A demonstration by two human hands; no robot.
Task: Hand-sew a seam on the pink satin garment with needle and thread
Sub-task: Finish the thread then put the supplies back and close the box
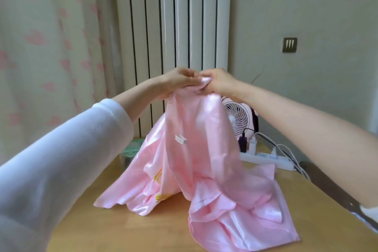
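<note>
The pink satin garment (pixel 196 149) hangs from both my hands, lifted high above the wooden table (pixel 102 200). Its lower folds still lie spread on the tabletop. My left hand (pixel 180 81) and my right hand (pixel 218 82) grip the top edge of the fabric side by side, fingers curled round a bunched bit of satin. A small white label (pixel 181 139) shows on the hanging cloth, and yellow print (pixel 159 178) peeks out lower down. No needle or thread is visible.
A small white desk fan (pixel 239 116) stands behind the garment. A white power strip (pixel 266 158) with plugged chargers and cables lies at the back right. A green tissue pack (pixel 133 149) sits back left. Behind are a white radiator (pixel 173 26) and curtain (pixel 51 47).
</note>
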